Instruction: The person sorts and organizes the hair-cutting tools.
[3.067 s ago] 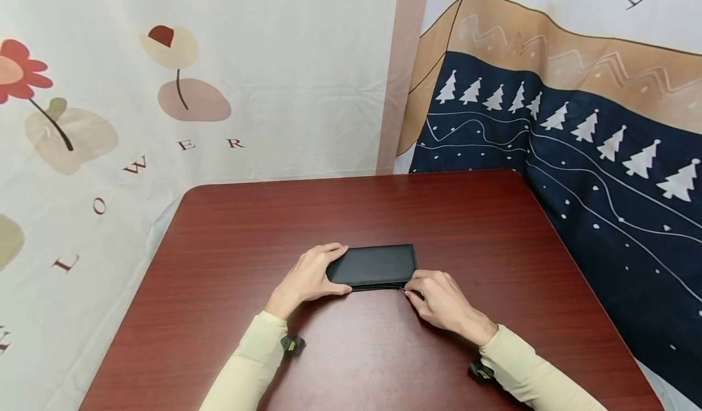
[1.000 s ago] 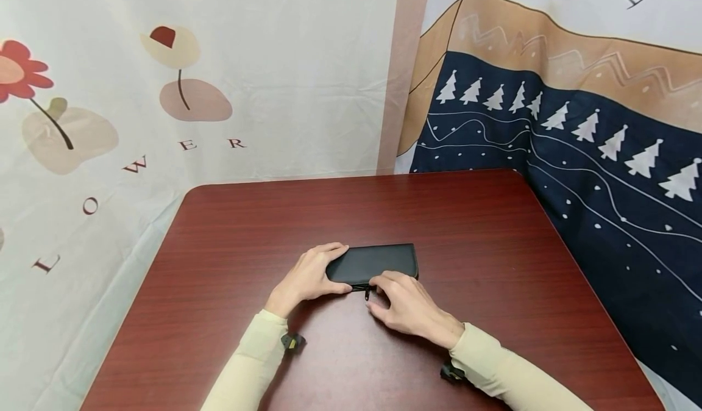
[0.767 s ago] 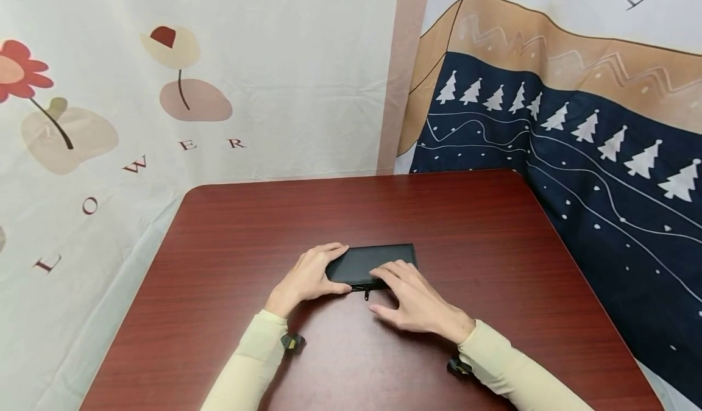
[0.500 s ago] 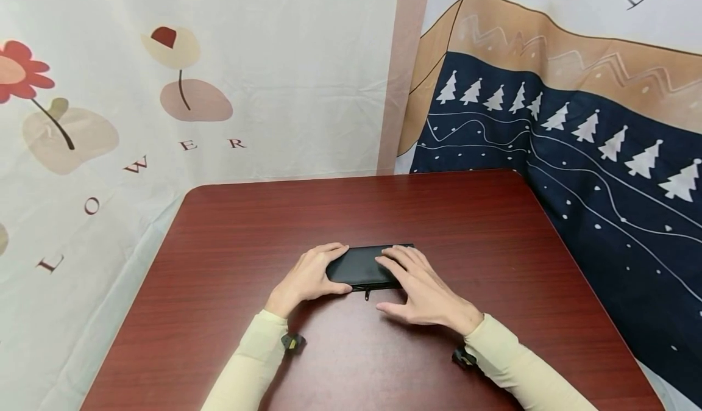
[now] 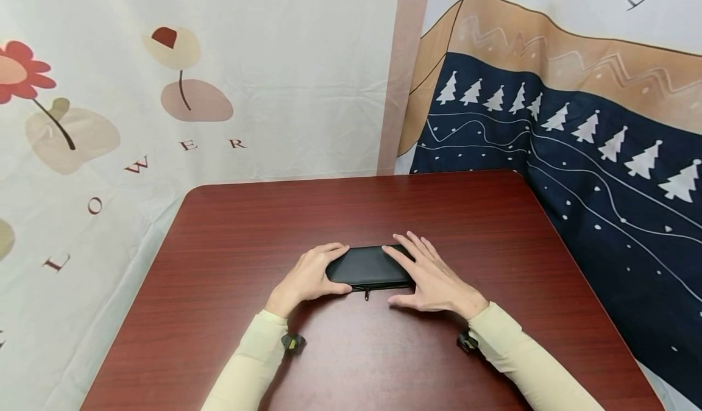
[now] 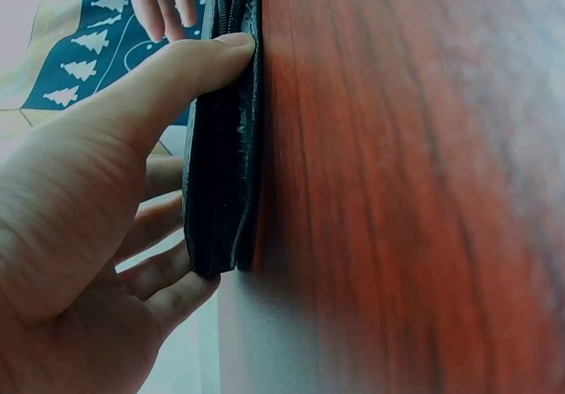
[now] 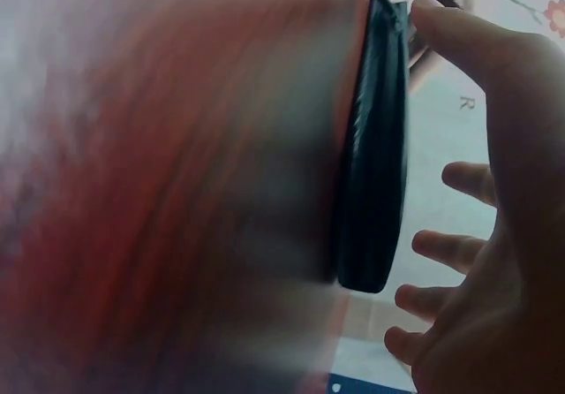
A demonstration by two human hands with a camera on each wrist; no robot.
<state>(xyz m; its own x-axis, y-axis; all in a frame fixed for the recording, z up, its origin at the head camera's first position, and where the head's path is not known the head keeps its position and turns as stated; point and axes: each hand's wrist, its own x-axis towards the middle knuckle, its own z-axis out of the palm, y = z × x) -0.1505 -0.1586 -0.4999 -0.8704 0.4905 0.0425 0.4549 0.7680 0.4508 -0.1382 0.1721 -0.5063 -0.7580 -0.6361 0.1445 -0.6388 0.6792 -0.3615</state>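
A flat black zip wallet (image 5: 359,266) lies on the table with its long zipped edge towards me. My left hand (image 5: 307,277) grips its left end; in the left wrist view the thumb presses the zip edge of the wallet (image 6: 221,164) and the other fingers support the far side. The zip pull (image 5: 367,295) sticks out of the near edge, just right of that thumb. Over the right end of the wallet, my right hand (image 5: 436,280) is spread with straight fingers and holds nothing. Its fingers stand apart from the wallet (image 7: 375,164) in the right wrist view.
The reddish-brown table (image 5: 247,216) carries the wallet near its middle. Behind it hangs a pale curtain (image 5: 307,82) with flower prints, and a navy cloth (image 5: 576,173) with white trees is along the right side. Dark wrist cameras sit under both cuffs.
The zip pull has travelled from the wallet's right end leftwards, near my left thumb. My right hand then let go of it, spread its fingers and moved up and right. The left hand stayed put.
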